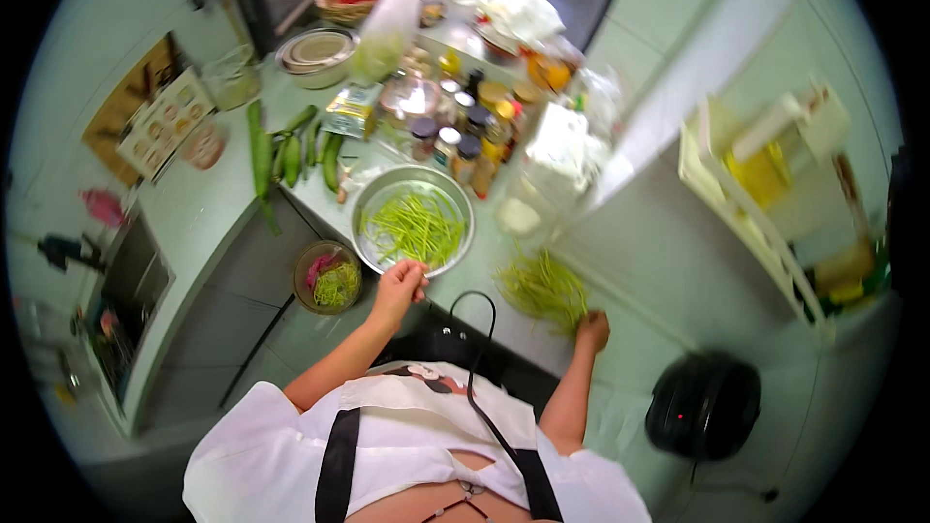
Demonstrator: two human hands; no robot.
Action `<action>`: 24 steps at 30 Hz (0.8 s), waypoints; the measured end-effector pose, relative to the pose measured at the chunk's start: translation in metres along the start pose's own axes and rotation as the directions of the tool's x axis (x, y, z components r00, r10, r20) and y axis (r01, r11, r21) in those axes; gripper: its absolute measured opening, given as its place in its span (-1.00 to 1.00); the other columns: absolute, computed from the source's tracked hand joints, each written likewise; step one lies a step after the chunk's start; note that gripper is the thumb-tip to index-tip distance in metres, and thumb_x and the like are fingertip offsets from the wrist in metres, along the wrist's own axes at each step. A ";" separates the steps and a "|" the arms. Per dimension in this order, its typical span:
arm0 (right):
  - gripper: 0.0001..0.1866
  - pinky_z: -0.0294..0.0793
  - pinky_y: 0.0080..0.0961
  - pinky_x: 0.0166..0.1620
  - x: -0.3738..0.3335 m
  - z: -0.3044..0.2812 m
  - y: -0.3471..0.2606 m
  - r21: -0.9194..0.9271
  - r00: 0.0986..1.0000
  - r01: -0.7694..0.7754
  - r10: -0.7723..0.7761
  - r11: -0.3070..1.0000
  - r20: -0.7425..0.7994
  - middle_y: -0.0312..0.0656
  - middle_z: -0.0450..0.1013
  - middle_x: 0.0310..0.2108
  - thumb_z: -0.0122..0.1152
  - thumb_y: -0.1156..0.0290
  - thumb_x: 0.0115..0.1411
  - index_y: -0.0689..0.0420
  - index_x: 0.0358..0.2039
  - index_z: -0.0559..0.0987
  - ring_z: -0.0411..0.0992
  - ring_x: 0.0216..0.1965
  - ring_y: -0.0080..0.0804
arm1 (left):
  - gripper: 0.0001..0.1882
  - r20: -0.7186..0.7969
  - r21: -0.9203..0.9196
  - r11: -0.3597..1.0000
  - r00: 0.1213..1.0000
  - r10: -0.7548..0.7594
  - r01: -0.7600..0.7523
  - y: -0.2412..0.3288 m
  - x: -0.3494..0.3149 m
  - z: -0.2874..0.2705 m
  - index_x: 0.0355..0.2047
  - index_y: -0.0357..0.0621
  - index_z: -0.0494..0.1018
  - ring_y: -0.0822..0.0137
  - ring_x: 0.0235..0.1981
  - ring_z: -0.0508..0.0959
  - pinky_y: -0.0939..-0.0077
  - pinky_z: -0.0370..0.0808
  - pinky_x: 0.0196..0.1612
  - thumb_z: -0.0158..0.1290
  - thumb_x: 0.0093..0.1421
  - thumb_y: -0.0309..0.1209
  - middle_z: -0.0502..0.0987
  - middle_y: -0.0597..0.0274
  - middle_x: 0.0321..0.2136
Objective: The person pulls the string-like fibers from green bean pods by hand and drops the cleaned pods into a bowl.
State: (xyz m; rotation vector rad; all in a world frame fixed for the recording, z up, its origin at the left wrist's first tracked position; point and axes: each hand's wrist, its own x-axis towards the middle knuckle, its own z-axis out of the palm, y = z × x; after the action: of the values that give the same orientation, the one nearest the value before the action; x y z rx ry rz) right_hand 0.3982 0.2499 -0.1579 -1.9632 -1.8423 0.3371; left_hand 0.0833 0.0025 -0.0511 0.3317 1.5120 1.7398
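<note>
My left hand (402, 289) is at the near rim of a round metal bowl (465, 244), its fingers pinched together. Whatever it may hold is too small to make out. Cut lengths of thin green stems (415, 228) lie loose inside the bowl. On the counter to the right is a pile of longer green stems (542, 289), slightly blurred. My right hand (592, 330) is closed at the pile's near right end, on some of the stems. Below the bowl, to the left, a bin (302, 283) holds green scraps and something pink.
Long green pods (260, 150) lie left of the bowl. Several jars and bottles (467, 150) crowd the counter behind it. A sink (136, 276) is at far left. A black appliance (705, 407) with a red light sits at right. A black cable (473, 368) hangs before me.
</note>
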 end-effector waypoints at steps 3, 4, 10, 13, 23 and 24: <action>-0.86 0.43 -0.26 -0.37 0.000 0.001 0.000 -0.047 1.000 0.030 -0.030 0.998 0.009 -0.16 0.51 -0.48 0.25 0.32 -0.04 0.06 -0.45 0.55 0.47 -0.43 -0.16 | -0.83 0.003 -0.005 1.000 1.000 -0.005 0.005 -0.002 0.000 -0.006 -0.30 -0.10 0.46 0.61 -0.65 0.36 0.75 0.26 -0.57 -0.06 0.26 -0.31 0.44 0.42 -0.55; -0.87 0.42 -0.27 -0.38 -0.001 -0.002 -0.004 -0.052 1.000 0.016 -0.014 0.999 0.028 -0.17 0.50 -0.48 0.25 0.33 -0.04 0.06 -0.45 0.55 0.47 -0.43 -0.16 | -0.82 0.004 -0.012 1.000 1.000 0.000 0.000 -0.001 0.000 -0.008 -0.29 -0.11 0.45 0.61 -0.64 0.36 0.74 0.26 -0.57 -0.07 0.26 -0.30 0.44 0.42 -0.54; -0.90 0.42 -0.23 -0.41 0.003 -0.030 -0.030 -0.116 0.998 -0.041 0.036 0.992 -0.047 -0.17 0.51 -0.50 0.13 0.35 0.09 0.07 -0.43 0.55 0.47 -0.45 -0.14 | -0.82 0.027 -0.006 0.999 0.999 -0.033 0.033 0.002 0.009 -0.014 -0.28 -0.12 0.44 0.61 -0.62 0.37 0.73 0.28 -0.56 -0.08 0.27 -0.31 0.44 0.41 -0.53; -0.87 0.43 -0.28 -0.44 0.002 -0.049 -0.044 0.070 0.960 0.041 -0.020 0.997 -0.278 -0.20 0.50 -0.53 0.09 0.31 0.12 0.06 -0.41 0.54 0.45 -0.54 -0.21 | -0.82 0.058 -0.019 1.000 0.998 -0.021 0.023 0.012 0.018 -0.018 -0.28 -0.13 0.45 0.61 -0.62 0.37 0.72 0.29 -0.55 -0.08 0.27 -0.32 0.44 0.41 -0.52; -0.88 0.32 -0.73 -0.53 -0.040 -0.095 -0.117 0.831 0.948 0.147 0.164 0.536 -0.274 -0.16 0.51 -0.34 0.03 0.47 0.23 0.21 -0.24 0.43 0.39 -0.55 -0.62 | -0.83 0.138 0.008 1.000 0.990 0.003 -0.005 0.039 0.043 -0.048 -0.28 -0.15 0.45 0.60 -0.61 0.37 0.71 0.30 -0.55 -0.07 0.26 -0.35 0.45 0.40 -0.53; -0.88 0.31 -0.75 -0.52 -0.047 -0.098 -0.130 0.857 0.953 0.132 0.175 0.499 -0.249 -0.17 0.51 -0.34 0.04 0.47 0.22 0.20 -0.24 0.43 0.38 -0.55 -0.64 | -0.83 0.154 0.006 1.000 0.988 -0.005 0.004 0.042 0.045 -0.052 -0.28 -0.16 0.45 0.60 -0.61 0.37 0.71 0.31 -0.54 -0.07 0.25 -0.35 0.45 0.40 -0.52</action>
State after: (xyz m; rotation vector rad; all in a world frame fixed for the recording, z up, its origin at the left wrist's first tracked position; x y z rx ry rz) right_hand 0.3236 0.1932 -0.0166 -1.1950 -1.0585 0.7535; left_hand 0.0039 -0.0016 -0.0388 0.4548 1.4058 1.6669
